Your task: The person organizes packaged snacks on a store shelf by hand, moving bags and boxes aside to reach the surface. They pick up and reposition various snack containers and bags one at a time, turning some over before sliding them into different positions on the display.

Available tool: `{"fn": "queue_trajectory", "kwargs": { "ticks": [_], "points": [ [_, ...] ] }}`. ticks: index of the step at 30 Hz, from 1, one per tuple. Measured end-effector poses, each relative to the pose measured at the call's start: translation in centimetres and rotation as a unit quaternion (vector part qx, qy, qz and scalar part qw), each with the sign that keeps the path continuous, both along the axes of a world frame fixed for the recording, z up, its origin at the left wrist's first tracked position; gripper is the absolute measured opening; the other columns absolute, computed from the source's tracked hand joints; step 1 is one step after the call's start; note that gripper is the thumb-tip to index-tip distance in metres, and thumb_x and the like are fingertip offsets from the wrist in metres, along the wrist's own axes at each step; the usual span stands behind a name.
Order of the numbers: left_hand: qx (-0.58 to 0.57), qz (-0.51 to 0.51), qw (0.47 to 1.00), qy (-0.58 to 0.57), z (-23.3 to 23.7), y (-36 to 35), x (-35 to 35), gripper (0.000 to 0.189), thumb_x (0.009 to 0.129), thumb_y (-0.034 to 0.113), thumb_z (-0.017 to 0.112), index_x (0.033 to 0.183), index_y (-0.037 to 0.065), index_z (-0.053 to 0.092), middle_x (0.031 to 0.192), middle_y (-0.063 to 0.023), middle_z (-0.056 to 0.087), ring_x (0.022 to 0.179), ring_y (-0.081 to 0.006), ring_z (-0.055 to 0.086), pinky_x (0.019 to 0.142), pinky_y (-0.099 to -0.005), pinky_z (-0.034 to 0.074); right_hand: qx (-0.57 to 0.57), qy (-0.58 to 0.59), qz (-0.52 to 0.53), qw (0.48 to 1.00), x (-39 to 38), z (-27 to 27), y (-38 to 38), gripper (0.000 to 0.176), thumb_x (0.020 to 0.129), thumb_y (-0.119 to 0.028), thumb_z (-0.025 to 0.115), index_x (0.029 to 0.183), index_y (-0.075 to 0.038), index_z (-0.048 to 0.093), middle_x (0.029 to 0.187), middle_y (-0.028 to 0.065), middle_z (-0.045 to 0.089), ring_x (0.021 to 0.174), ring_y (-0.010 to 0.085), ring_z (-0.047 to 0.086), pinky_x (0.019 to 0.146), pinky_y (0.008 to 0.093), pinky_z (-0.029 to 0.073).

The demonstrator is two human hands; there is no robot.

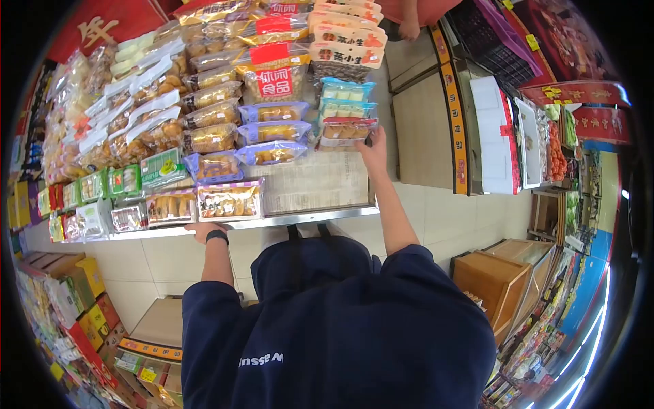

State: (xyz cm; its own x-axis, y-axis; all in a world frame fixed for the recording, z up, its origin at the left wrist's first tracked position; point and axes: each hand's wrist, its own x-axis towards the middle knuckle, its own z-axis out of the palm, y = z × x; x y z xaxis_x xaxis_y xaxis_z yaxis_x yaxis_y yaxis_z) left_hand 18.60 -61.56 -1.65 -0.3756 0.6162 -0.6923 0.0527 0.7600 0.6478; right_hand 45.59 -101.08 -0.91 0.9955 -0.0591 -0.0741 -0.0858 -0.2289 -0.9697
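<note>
My right hand is closed on the right end of a red-edged snack pack, which lies at the front of a column of packs, just before teal-edged packs. At the display's metal front edge, my left hand, with a black band on the wrist, rests below two trays of pastries; its fingers are partly hidden under the edge. Purple-edged bread packs lie between the hands. Newspaper-like lining shows on the board at the front right.
Bagged snacks cover the display's left side. Another person's hand shows at the top. A wooden stand and white boxes are to the right. Wooden crates stand at the lower right, cabinets at the lower left.
</note>
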Motion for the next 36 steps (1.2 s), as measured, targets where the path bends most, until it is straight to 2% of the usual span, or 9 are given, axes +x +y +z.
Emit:
{"fn": "queue_trajectory", "kwargs": {
  "ticks": [7,11,14,20,23,26,29,32,36],
  "points": [
    [-0.008,0.008,1.000,-0.011,0.6,-0.1,0.2,0.089,0.101,0.070,0.034,0.130,-0.011,0.057,0.122,-0.0227,0.066,0.085,-0.0340,0.070,0.056,-0.0422,0.058,0.002,0.094,0.085,0.992,0.0,0.3,1.5,0.068,0.077,-0.003,0.085,0.136,0.000,0.051,0.131,0.0127,0.066,0.121,0.0244,0.063,0.105,0.0369,0.048],
    [-0.016,0.006,1.000,0.000,0.8,-0.1,0.2,0.087,0.101,0.068,0.034,0.133,-0.010,0.057,0.133,-0.0221,0.063,0.108,-0.0368,0.068,0.085,-0.0460,0.061,0.004,0.027,0.117,0.993,0.3,-1.5,1.6,0.065,0.079,-0.011,0.088,0.131,-0.001,0.052,0.123,0.0100,0.068,0.113,0.0213,0.064,0.100,0.0357,0.050],
    [-0.005,0.002,1.000,0.011,0.8,-0.1,0.3,0.088,0.101,0.068,0.033,0.134,-0.009,0.058,0.128,-0.0227,0.065,0.102,-0.0360,0.068,0.080,-0.0437,0.061,-0.028,0.035,0.125,0.991,0.1,0.6,3.0,0.065,0.079,-0.012,0.089,0.131,0.001,0.052,0.125,0.0116,0.067,0.115,0.0222,0.063,0.101,0.0359,0.049],
    [-0.002,-0.011,0.999,0.030,-0.8,0.4,-0.4,0.092,0.100,0.070,0.035,0.136,-0.013,0.054,0.135,-0.0285,0.061,0.115,-0.0412,0.065,0.096,-0.0481,0.057,-0.038,-0.005,0.033,0.999,-1.7,-2.3,2.5,0.069,0.081,-0.013,0.087,0.135,0.006,0.049,0.126,0.0153,0.065,0.117,0.0254,0.062,0.103,0.0381,0.049],
    [-0.009,0.020,1.000,0.012,0.4,0.1,-0.1,0.095,0.100,0.070,0.039,0.135,-0.018,0.051,0.133,-0.0327,0.061,0.118,-0.0437,0.064,0.100,-0.0493,0.054,-0.234,0.083,-0.046,0.968,-6.9,-1.7,3.3,0.072,0.083,-0.015,0.084,0.142,0.004,0.047,0.131,0.0172,0.060,0.122,0.0283,0.059,0.105,0.0393,0.048],
    [-0.006,0.018,0.997,0.070,-3.2,1.0,-0.9,0.093,0.099,0.070,0.044,0.135,-0.016,0.053,0.130,-0.0339,0.063,0.115,-0.0463,0.064,0.100,-0.0506,0.053,-0.031,0.186,0.158,0.969,-11.5,-1.2,6.2,0.073,0.081,-0.025,0.085,0.139,0.001,0.050,0.139,0.0219,0.055,0.131,0.0351,0.054,0.109,0.0437,0.045],
    [0.017,0.011,0.995,0.100,-1.8,0.6,-0.2,0.092,0.099,0.070,0.041,0.136,-0.014,0.054,0.133,-0.0354,0.060,0.120,-0.0479,0.062,0.106,-0.0506,0.049,-0.161,-0.012,0.332,0.929,-14.3,1.3,12.2,0.081,0.076,-0.025,0.087,0.145,-0.005,0.049,0.144,0.0215,0.049,0.133,0.0345,0.052,0.110,0.0454,0.044],
    [0.016,-0.003,0.995,0.099,-1.2,0.5,-0.2,0.092,0.100,0.070,0.039,0.136,-0.013,0.054,0.132,-0.0364,0.060,0.121,-0.0478,0.061,0.107,-0.0516,0.048,-0.264,-0.156,0.470,0.828,-15.1,5.1,18.0,0.088,0.072,-0.028,0.087,0.146,-0.003,0.046,0.148,0.0233,0.046,0.138,0.0395,0.046,0.115,0.0503,0.037],
    [0.022,0.011,0.994,0.110,-2.8,1.0,-0.9,0.092,0.100,0.069,0.040,0.136,-0.014,0.054,0.132,-0.0362,0.061,0.121,-0.0475,0.062,0.107,-0.0518,0.048,-0.339,-0.197,0.518,0.760,-17.2,6.5,24.2,0.095,0.067,-0.029,0.088,0.148,-0.004,0.045,0.148,0.0221,0.046,0.141,0.0375,0.042,0.117,0.0537,0.032]
  ]
}}
